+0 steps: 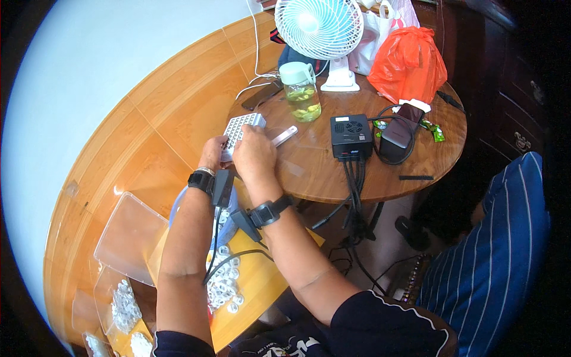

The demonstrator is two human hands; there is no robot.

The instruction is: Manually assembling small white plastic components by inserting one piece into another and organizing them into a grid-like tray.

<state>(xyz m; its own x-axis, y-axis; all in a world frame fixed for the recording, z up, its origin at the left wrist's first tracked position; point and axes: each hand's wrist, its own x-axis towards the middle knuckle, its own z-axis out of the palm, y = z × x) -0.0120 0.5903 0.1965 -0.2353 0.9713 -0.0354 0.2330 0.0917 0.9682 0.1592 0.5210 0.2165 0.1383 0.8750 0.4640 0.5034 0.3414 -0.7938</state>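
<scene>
A white rectangular tray (245, 123) with rows of small holes lies at the left edge of the round wooden table. My left hand (212, 151) is closed at the tray's near left side, its thumb and fingers against the edge. Over the tray's near right part, my right hand (254, 152) bends down with its fingers curled together. The back of that hand hides its fingertips, so whatever they pinch cannot be made out. Just right of my right hand lies a pale pinkish flat strip (285, 136) with a hole at its end.
A lidded jar (302, 95), white fan (340, 77), black box with cables (351, 137), power bank (397, 134) and red bag (410, 65) stand on the table (309, 172). Below, white round pieces (225, 279) cover a yellow board (253, 297). A person in striped blue (488, 250) is at right.
</scene>
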